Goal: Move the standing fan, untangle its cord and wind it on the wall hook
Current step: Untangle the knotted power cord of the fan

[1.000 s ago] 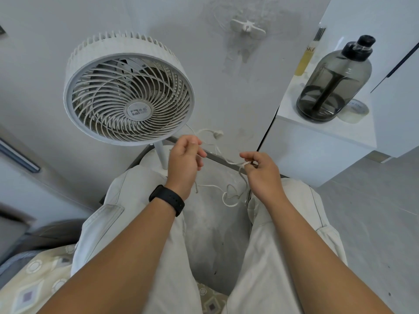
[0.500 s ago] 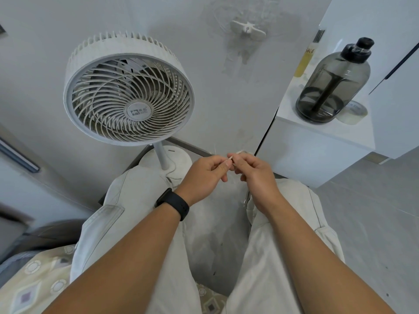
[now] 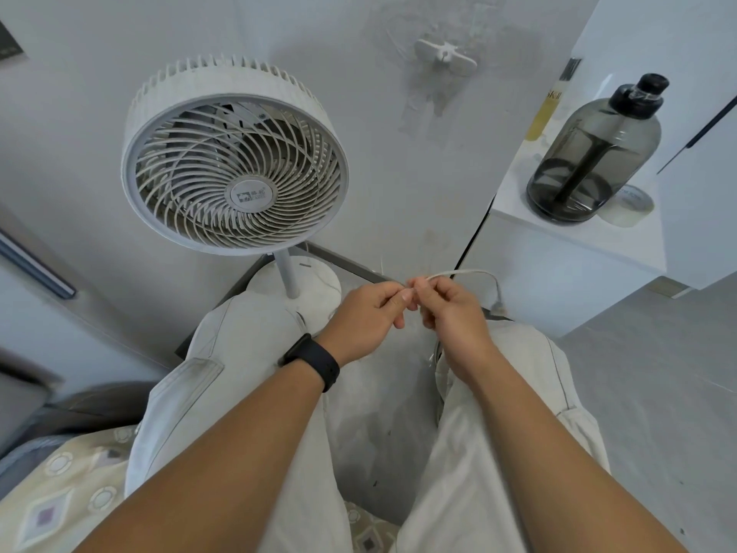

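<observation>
The white standing fan (image 3: 235, 165) stands against the wall at the left, its round base (image 3: 315, 283) just past my knees. A thin white cord (image 3: 466, 272) arcs from my fingers to the right and drops to its plug end (image 3: 496, 306). My left hand (image 3: 365, 319) and my right hand (image 3: 454, 313) meet fingertip to fingertip, both pinching the cord. A white wall hook (image 3: 444, 55) sits high on the wall, above and right of the fan. The cord below my hands is mostly hidden.
A white shelf (image 3: 566, 233) juts out at the right with a dark smoked water bottle (image 3: 590, 153), a tape roll (image 3: 632, 201) and a yellow bottle (image 3: 544, 113). My legs in pale trousers fill the lower middle. Grey floor lies to the right.
My hands came together from apart, gathering the loose cord loops that hung between them. A loop with the plug end now arcs out to the right of my right hand.
</observation>
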{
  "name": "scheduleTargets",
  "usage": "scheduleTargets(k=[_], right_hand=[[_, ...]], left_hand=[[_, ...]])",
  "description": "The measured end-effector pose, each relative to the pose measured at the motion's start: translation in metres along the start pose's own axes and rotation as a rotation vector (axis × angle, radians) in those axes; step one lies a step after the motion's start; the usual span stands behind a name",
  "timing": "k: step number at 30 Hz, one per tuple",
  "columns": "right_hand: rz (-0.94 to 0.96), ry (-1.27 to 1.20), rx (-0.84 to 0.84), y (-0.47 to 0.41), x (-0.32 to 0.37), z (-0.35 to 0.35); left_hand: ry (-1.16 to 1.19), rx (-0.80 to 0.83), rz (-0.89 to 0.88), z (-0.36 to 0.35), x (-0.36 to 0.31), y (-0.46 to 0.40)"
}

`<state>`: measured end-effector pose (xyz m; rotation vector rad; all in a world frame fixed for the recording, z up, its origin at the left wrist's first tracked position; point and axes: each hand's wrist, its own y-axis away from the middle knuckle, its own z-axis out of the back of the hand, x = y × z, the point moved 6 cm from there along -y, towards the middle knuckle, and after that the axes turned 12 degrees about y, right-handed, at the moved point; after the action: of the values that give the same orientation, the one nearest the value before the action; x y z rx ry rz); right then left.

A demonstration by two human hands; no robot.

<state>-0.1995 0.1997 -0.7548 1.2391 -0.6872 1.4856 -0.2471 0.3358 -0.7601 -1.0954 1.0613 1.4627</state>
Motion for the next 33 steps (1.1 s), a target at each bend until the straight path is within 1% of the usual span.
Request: scheduleTargets(k=[1,4,5,6,7,8,9,11,12,13,14,15,17,19,20,21,22,23,26,27,28,30,32,33], right_hand=[[-0.024,-0.093,-0.073,-0.004,-0.003,0.007],[-0.111,-0.472,-0.278,-0.014,-0.011,0.032],[-0.119,-0.548,-0.322,-0.015,-0.012,0.039],[-0.114,-0.573,-0.343,-0.016,-0.013,0.044],[-0.102,-0.551,-0.331,-0.016,-0.013,0.047],[-0.091,-0.482,-0.274,-0.016,-0.011,0.044],[-0.076,-0.363,-0.179,-0.015,-0.009,0.035],[-0.034,-0.044,0.047,-0.006,-0.007,0.010],[-0.008,0.050,0.112,-0.002,-0.007,0.000],[0.004,0.061,0.107,-0.001,-0.007,-0.003],[-0.010,0.006,0.055,-0.003,-0.007,0.000],[-0.039,-0.104,-0.016,-0.006,-0.007,0.007],[-0.107,-0.414,-0.148,-0.012,-0.009,0.024],[-0.180,-0.651,-0.264,-0.017,-0.014,0.039],[-0.209,-0.721,-0.300,-0.018,-0.017,0.042],[-0.233,-0.750,-0.296,-0.019,-0.019,0.043],[-0.247,-0.731,-0.245,-0.019,-0.018,0.040],[-0.241,-0.647,-0.161,-0.017,-0.016,0.034],[-0.141,-0.176,0.125,-0.003,-0.008,0.005],[-0.112,-0.095,0.179,0.001,-0.007,-0.004],[-0.094,-0.065,0.186,0.001,-0.007,-0.007],[-0.093,-0.096,0.112,-0.002,-0.003,-0.001],[-0.135,-0.247,0.052,-0.007,-0.004,0.007],[-0.158,-0.339,0.051,-0.009,-0.005,0.010]], left_hand=[[0.014,-0.005,0.003,0.001,0.000,0.000],[0.044,-0.006,0.010,0.001,0.002,0.000],[0.072,-0.005,0.015,0.002,0.003,-0.001],[0.107,-0.005,0.022,0.002,0.004,-0.001],[0.136,-0.008,0.025,0.003,0.004,-0.001],[0.154,-0.018,0.026,0.004,0.005,-0.001],[0.157,-0.030,0.023,0.004,0.005,-0.001],[0.140,-0.047,0.019,0.006,0.004,-0.001],[0.129,-0.047,0.021,0.006,0.003,-0.001],[0.126,-0.042,0.028,0.006,0.003,-0.002],[0.135,-0.032,0.042,0.005,0.003,-0.002],[0.148,-0.021,0.057,0.004,0.003,-0.001],[0.153,0.013,0.063,0.002,0.002,0.001],[0.158,0.045,0.057,-0.001,0.002,0.003],[0.157,0.053,0.059,-0.001,0.002,0.003],[0.162,0.053,0.061,0.000,0.003,0.003],[0.172,0.049,0.062,0.001,0.003,0.002],[0.184,0.045,0.061,0.002,0.004,0.001],[0.191,0.064,0.060,0.000,0.002,0.002],[0.174,0.074,0.060,-0.001,0.003,0.002],[0.145,0.076,0.047,-0.002,0.002,0.003],[0.051,0.040,-0.044,0.000,-0.001,0.001],[-0.176,-0.026,-0.200,0.002,-0.007,0.000],[-0.296,-0.056,-0.237,0.003,-0.009,-0.001]])
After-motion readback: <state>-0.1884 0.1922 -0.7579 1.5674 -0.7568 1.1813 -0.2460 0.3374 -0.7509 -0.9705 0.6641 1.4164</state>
